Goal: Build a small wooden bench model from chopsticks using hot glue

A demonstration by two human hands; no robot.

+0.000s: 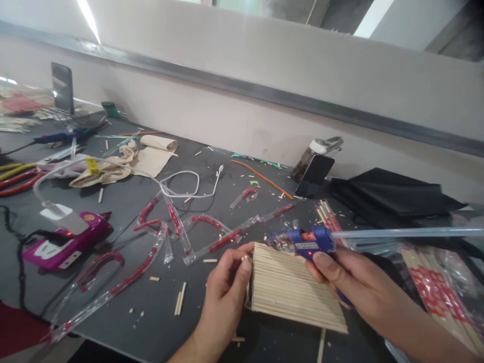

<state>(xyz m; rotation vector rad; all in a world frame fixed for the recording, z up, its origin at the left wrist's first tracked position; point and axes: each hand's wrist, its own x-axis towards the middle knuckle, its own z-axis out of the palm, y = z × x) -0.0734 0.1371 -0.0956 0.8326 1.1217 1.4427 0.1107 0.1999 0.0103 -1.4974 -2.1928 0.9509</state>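
A blue hot glue gun (pixel 315 239) is gripped in my right hand (pixel 351 272), its nozzle pointing left over the far edge of a panel of wooden sticks (pixel 291 285). A long clear glue stick (pixel 408 233) runs out of the gun's back to the right. My left hand (pixel 229 285) is closed at the panel's left edge. Between its thumb and forefinger shows the pale end of a short stick piece (pixel 245 258); the rest of it is hidden by my fingers. The panel lies tilted, and what supports it underneath is mostly hidden.
Empty red-printed plastic sleeves (pixel 151 252) lie across the left and middle. A purple power strip (pixel 68 242) with a white cable stands left. Behind are a phone (pixel 314 174) leaning on a bottle (pixel 315 151) and a black pouch (pixel 389 196). Packaged chopsticks (pixel 434 287) lie right.
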